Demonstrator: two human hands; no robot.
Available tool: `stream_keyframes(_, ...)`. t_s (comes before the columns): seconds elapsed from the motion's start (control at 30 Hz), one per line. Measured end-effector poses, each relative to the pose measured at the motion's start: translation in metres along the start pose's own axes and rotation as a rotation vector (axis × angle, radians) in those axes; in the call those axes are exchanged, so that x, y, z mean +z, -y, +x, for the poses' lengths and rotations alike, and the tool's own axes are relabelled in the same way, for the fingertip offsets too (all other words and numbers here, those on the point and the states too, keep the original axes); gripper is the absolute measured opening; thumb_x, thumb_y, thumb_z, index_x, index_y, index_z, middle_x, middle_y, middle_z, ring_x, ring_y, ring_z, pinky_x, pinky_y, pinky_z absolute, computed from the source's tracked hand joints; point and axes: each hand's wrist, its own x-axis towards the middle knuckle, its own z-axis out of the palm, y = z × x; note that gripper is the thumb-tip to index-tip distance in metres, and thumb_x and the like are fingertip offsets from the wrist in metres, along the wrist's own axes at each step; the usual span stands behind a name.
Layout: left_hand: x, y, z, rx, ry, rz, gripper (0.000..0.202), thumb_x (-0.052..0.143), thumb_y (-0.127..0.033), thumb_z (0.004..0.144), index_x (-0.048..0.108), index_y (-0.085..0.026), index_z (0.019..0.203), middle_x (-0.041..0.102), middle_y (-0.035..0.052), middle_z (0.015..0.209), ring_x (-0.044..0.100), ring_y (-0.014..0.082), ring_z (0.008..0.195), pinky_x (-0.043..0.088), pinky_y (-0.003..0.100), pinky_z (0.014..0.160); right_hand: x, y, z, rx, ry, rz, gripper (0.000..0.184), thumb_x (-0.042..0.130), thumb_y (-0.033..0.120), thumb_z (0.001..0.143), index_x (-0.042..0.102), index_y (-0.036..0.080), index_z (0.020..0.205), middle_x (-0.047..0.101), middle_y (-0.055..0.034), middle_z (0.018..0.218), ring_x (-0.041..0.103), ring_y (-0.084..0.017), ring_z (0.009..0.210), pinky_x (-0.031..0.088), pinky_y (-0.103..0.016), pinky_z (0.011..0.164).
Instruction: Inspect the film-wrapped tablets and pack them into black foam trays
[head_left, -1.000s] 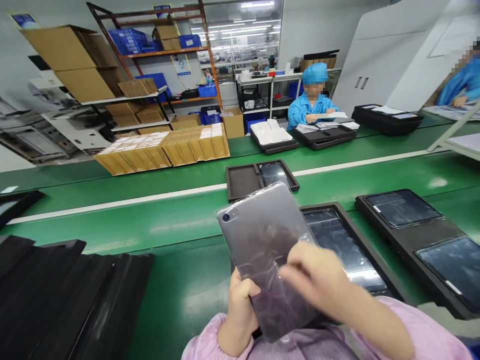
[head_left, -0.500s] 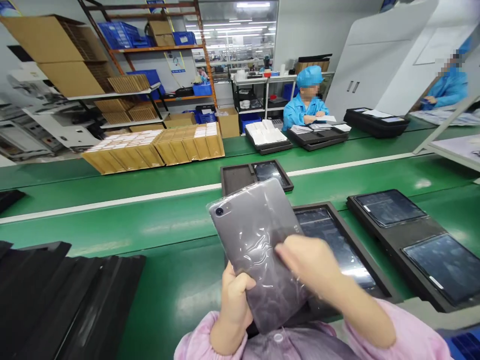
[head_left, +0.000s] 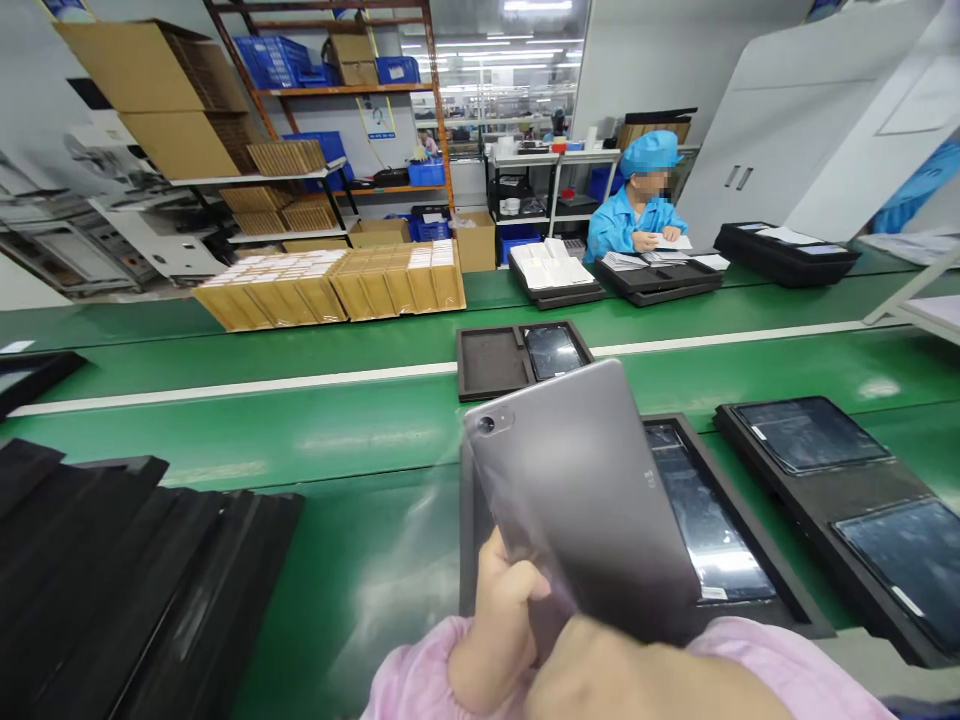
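The grey tablet (head_left: 577,490) is above the green bench (head_left: 360,560), back side showing — its near left edge is gripped by the left hand (head_left: 504,605), thumb over the back. The right hand (head_left: 600,672) is blurred at the tablet's near end — whether it grips something, I cannot tell.

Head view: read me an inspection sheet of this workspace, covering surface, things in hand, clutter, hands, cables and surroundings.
Surface: green bench with a white line across it.
Things in hand: tablet, back toward the camera, over the near tray, which bears a second tablet.
Clutter: black stack at left; right tray bearing two tablets; far tray bearing one.
Left hand: grips the tablet's edge.
Right hand: blurred, before the tablet's lower end; contact unclear.
Cables: nothing seen on the bench.
Surroundings: co-worker in blue, rack, cartons.
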Motion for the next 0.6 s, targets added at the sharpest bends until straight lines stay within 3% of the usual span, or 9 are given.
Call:
stream_keyframes(0.13,0.006,-0.013,0.004,0.070,-0.147,-0.013,0.026,0.050,-0.009,0.041,0.056,-0.017,0.065,0.050,-0.0059,0.050,0.042,0.0084,0.046,0.034,0.020,0.045,-0.043,-0.020,-0.016,0.414,-0.533,-0.180,0.035,0.054,0.044,0.085,0.048,0.025,0.056,0.045,0.0033,0.044,0.044,-0.013,0.039,0.036,-0.024,0.037)
stream_keyframes(0.2,0.008,-0.013,0.003,0.120,-0.158,0.000,0.028,0.056,-0.009,0.046,0.061,-0.017,0.073,0.058,-0.0042,0.057,0.051,0.0110,0.053,0.042,0.022,0.052,-0.044,-0.028,-0.020,0.575,-0.713,-0.178,0.024,0.061,0.044,0.077,0.054,0.024,0.065,0.055,0.0006,0.052,0.051,-0.015,0.044,0.044,-0.026,0.043)
stream_keyframes(0.23,0.009,-0.012,0.001,0.153,-0.120,0.020,0.031,0.061,-0.011,0.051,0.064,-0.018,0.081,0.065,-0.0012,0.067,0.058,0.0145,0.062,0.047,0.024,0.059,-0.038,-0.030,-0.020,0.572,-0.678,-0.102,0.021,0.064,0.044,0.073,0.060,0.024,0.078,0.065,-0.0035,0.069,0.060,-0.019,0.056,0.050,-0.029,0.052)
stream_keyframes(0.27,0.010,-0.011,-0.002,0.190,-0.051,0.056,0.035,0.065,-0.016,0.057,0.066,-0.018,0.092,0.071,0.0031,0.082,0.063,0.0193,0.075,0.051,0.028,0.068,-0.030,-0.031,-0.019,0.539,-0.592,0.006,0.033,0.066,0.042,0.070,0.062,0.023,0.097,0.069,-0.0083,0.093,0.066,-0.023,0.076,0.055,-0.033,0.066)
stream_keyframes(0.33,0.011,-0.008,-0.007,0.286,0.142,0.194,0.046,0.067,-0.027,0.069,0.065,-0.018,0.113,0.067,0.0104,0.116,0.061,0.0289,0.107,0.048,0.039,0.092,-0.012,-0.032,-0.014,0.484,-0.431,0.216,0.065,0.067,0.039,0.068,0.049,0.022,0.128,0.054,-0.0125,0.131,0.056,-0.029,0.114,0.049,-0.042,0.093)
stream_keyframes(0.4,0.010,-0.005,-0.009,0.391,0.320,0.395,0.048,0.062,-0.036,0.076,0.062,-0.019,0.122,0.057,0.0117,0.133,0.047,0.0325,0.127,0.033,0.045,0.109,0.001,-0.038,-0.008,0.520,-0.406,0.356,0.062,0.063,0.039,0.072,0.047,0.021,0.129,0.052,-0.0125,0.134,0.050,-0.029,0.122,0.041,-0.045,0.102)
stream_keyframes(0.47,0.007,-0.001,-0.004,0.463,0.392,0.633,0.047,0.055,-0.040,0.081,0.060,-0.021,0.125,0.052,0.0106,0.138,0.035,0.0321,0.136,0.015,0.049,0.116,0.007,-0.053,-0.003,0.597,-0.500,0.475,0.044,0.058,0.040,0.078,0.055,0.021,0.116,0.061,-0.0112,0.121,0.056,-0.028,0.115,0.042,-0.046,0.101)
stream_keyframes(0.53,0.000,0.008,0.007,0.479,0.358,0.909,0.052,0.052,-0.042,0.083,0.053,-0.022,0.131,0.041,0.0101,0.146,0.022,0.0324,0.142,0.002,0.056,0.115,0.013,-0.076,-0.001,0.612,-0.536,0.605,0.039,0.057,0.040,0.078,0.056,0.021,0.112,0.065,-0.0090,0.115,0.058,-0.027,0.110,0.044,-0.044,0.099)
stream_keyframes(0.6,-0.010,0.021,0.023,0.441,0.293,1.214,0.059,0.054,-0.040,0.082,0.046,-0.021,0.137,0.027,0.0115,0.152,0.011,0.0340,0.144,-0.002,0.062,0.111,0.025,-0.100,-0.002,0.608,-0.498,0.642,0.043,0.057,0.036,0.078,0.053,0.021,0.118,0.064,-0.0083,0.118,0.058,-0.026,0.111,0.044,-0.043,0.100)
